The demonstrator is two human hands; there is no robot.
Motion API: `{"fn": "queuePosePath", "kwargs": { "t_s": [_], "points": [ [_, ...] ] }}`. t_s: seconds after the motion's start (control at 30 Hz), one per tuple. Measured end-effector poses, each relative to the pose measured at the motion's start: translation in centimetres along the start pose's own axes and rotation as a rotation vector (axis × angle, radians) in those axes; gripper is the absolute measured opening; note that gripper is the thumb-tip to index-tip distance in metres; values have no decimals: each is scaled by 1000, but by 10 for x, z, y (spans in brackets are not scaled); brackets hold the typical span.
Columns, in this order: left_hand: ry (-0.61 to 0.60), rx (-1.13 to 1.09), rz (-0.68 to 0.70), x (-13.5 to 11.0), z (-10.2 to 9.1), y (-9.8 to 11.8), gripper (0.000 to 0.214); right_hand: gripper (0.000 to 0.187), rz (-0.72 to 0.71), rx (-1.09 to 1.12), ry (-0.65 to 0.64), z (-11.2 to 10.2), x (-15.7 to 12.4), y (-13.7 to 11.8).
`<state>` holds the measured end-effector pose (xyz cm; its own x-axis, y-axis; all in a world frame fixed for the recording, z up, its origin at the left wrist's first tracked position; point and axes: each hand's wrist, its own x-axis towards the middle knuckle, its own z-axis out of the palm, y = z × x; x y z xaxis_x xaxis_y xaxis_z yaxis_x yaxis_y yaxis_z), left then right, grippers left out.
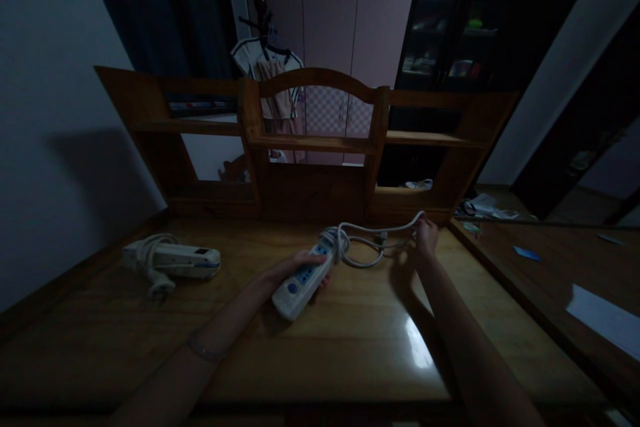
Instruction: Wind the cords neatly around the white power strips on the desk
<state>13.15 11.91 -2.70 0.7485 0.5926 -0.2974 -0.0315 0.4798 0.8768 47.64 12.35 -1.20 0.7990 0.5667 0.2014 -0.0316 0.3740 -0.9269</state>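
Observation:
My left hand [309,263] is closed around the middle of a white power strip [293,299] with blue sockets, tilted above the wooden desk. Its white cord [370,228] is wound about the strip's far end. From there the cord stretches right to my right hand [426,235], whose fingers pinch it near the back of the desk. Between my hands a loose loop of cord hangs or rests by the desktop, with the plug [383,237] beside it. A second power strip [180,259], wrapped in its own cord, lies on the desk at the left.
A wooden shelf unit [315,141] stands along the back of the desk [350,360]. To the right, a lower brown surface holds a white sheet of paper [605,319] and a blue card [527,253]. A wall [75,167] borders the left side.

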Motion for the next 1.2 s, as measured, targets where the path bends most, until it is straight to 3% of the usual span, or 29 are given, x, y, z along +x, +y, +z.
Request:
{"fn": "queuePosePath", "kwargs": {
  "t_s": [0.1,0.17,0.27,0.37,0.47,0.53,0.63,0.77,0.87,1.2],
  "points": [
    [154,-62,144,6,-2,2,34,40,-234,-152,102,6,-18,-15],
    [205,-82,217,9,-4,3,33,50,-521,-341,68,13,-35,-28],
    [260,-99,271,11,-8,3,35,54,-923,-562,-128,26,-65,-44],
    [262,-93,269,10,-12,3,36,52,-1075,-602,-484,39,-93,-47],
    [219,-80,248,6,-10,3,37,51,-1152,-691,-819,51,-113,-37],
    [167,-79,238,1,-6,4,36,48,-1175,-748,-905,56,-119,-27],
    [66,-85,216,-7,0,8,35,39,-1222,-831,-905,59,-117,-17],
    [-67,-95,186,-10,1,11,39,13,-1325,-927,-945,57,-107,-15],
    [-124,-105,186,-7,-4,8,43,17,-1334,-968,-947,54,-108,-16],
    [49,-259,194,1,-5,5,52,23,-1270,-982,-843,49,-127,-14]
  ]
}}
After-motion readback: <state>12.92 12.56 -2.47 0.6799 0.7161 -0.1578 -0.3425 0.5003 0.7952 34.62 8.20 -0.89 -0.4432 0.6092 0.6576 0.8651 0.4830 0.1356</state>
